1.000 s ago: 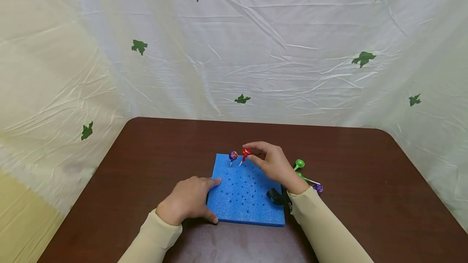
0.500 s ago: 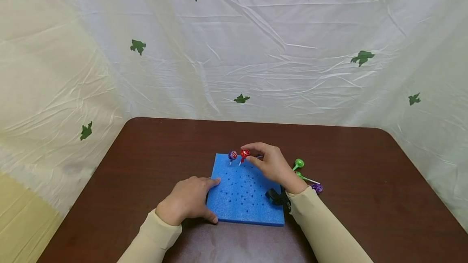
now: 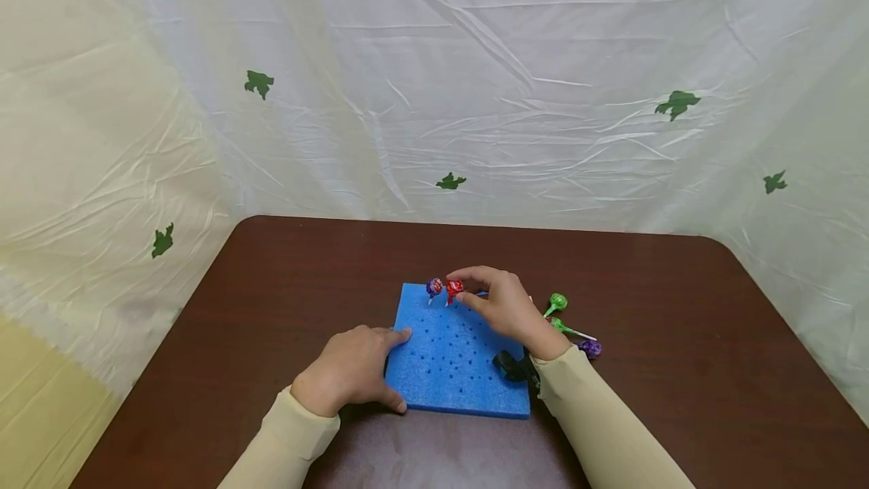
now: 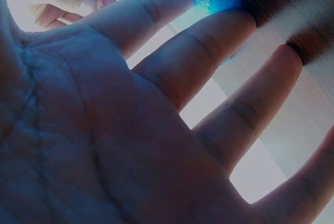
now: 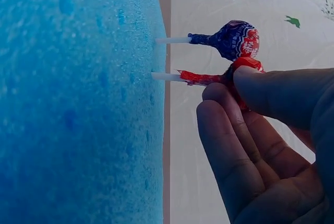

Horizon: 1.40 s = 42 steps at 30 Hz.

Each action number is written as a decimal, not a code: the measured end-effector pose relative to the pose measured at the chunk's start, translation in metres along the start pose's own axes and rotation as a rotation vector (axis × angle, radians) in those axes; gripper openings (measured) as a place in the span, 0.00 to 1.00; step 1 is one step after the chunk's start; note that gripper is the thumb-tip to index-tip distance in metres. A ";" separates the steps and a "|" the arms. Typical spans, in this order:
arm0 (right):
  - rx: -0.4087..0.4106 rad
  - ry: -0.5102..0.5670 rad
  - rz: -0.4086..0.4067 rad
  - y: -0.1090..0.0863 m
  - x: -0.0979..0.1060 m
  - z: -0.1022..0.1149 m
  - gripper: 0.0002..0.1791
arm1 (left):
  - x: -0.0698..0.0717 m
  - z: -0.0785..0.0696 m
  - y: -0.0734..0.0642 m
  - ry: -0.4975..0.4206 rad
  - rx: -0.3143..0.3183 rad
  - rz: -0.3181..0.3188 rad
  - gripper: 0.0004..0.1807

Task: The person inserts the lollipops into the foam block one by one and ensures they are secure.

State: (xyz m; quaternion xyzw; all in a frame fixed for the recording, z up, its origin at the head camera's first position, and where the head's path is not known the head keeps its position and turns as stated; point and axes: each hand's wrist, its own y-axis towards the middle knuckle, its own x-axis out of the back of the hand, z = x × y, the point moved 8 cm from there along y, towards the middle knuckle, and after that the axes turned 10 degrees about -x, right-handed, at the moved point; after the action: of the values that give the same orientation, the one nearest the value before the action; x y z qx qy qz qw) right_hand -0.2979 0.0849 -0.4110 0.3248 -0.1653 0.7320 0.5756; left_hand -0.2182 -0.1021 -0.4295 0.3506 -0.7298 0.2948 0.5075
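Note:
My right hand (image 3: 504, 308) pinches a red-wrapped lollipop (image 3: 454, 288) by its head, between thumb and fingers, over the far edge of a blue foam board (image 3: 448, 368) dotted with small holes. The lollipop's white stick meets the foam in the right wrist view. Close on its left, a purple-and-red lollipop (image 5: 237, 38) stands upright with its stick in the board. My left hand (image 3: 353, 370) rests at the board's left side, thumb at the near left corner and a fingertip on the left edge. Its fingers (image 4: 182, 57) are spread and straight in the left wrist view.
Right of the board, partly behind my right forearm, lie a green lollipop (image 3: 558, 302), another green one (image 3: 558, 324) with a white stick, and a purple one (image 3: 591, 349). All are on a dark brown table (image 3: 339, 262), backed by a white curtain (image 3: 475, 134) with leaf prints.
The red lollipop and my right hand have shifted slightly left and down, nearer the purple-and-red one. My left hand has kept its place on the board.

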 end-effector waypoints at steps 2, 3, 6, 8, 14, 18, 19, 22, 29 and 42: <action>0.008 -0.003 0.002 0.000 0.001 0.001 0.19 | 0.000 -0.001 0.000 -0.001 -0.002 -0.001 0.56; 0.013 -0.007 0.003 -0.001 0.001 0.001 0.19 | 0.001 -0.001 0.000 -0.004 -0.002 -0.001 0.56; 0.026 -0.012 0.009 -0.002 0.001 0.002 0.19 | 0.000 -0.001 -0.001 -0.012 0.001 0.002 0.56; 0.036 -0.018 0.008 -0.003 0.002 0.002 0.19 | 0.000 -0.002 -0.001 -0.012 -0.003 0.001 0.55; 0.046 -0.030 0.002 -0.004 0.005 0.001 0.20 | -0.001 -0.003 -0.002 -0.003 -0.013 0.001 0.55; 0.043 -0.023 0.011 -0.005 0.007 0.001 0.20 | -0.002 -0.003 -0.002 0.004 -0.014 0.005 0.55; 0.045 -0.022 0.012 -0.006 0.008 0.001 0.20 | -0.002 -0.003 -0.002 0.004 -0.014 0.003 0.55; 0.050 -0.020 0.006 -0.006 0.012 0.001 0.20 | -0.002 -0.003 -0.002 0.003 -0.015 0.002 0.55; 0.042 -0.006 -0.024 -0.007 0.032 0.000 0.16 | 0.001 -0.005 -0.002 0.021 -0.029 -0.008 0.55; -0.071 -0.050 -0.036 -0.024 0.075 -0.035 0.17 | 0.001 -0.003 -0.003 0.025 -0.024 -0.014 0.56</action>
State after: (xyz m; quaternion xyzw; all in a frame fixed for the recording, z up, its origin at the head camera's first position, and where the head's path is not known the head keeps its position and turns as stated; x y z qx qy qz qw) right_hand -0.2946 0.1681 -0.3895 0.3253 -0.1995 0.7069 0.5956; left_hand -0.2140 -0.1018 -0.4273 0.3460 -0.7244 0.2866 0.5228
